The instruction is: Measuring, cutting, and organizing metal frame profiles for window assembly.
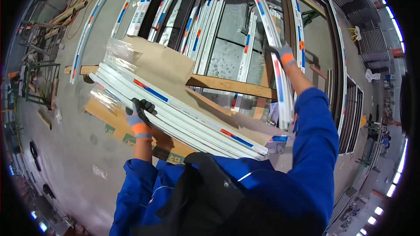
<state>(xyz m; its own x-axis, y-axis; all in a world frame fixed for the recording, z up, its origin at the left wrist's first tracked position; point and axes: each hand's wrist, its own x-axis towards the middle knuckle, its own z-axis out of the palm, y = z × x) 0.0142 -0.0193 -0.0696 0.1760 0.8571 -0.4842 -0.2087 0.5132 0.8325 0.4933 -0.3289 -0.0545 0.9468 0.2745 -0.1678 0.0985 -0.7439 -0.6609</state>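
Observation:
My right hand (284, 57), in a grey and orange glove, is closed around a long white profile strip (266, 19) with red and blue marks. The strip slants, its upper end far forward and its lower end near my sleeve. My left hand (141, 112), in a black, grey and orange glove, has its fingers curled on the near edge of a bundle of similar white profiles (188, 120). The bundle lies across in front of me on opened brown cardboard wrapping (164, 63). Clear plastic film (122, 52) hangs loose at the bundle's left end.
Beyond the bundle runs a wooden beam (236, 86). Further off, more white profiles (212, 26) lie between dark frame bars. A tall dark frame (337, 52) stands to the right. Green metal racks (43, 83) stand at the left on the grey floor (83, 135).

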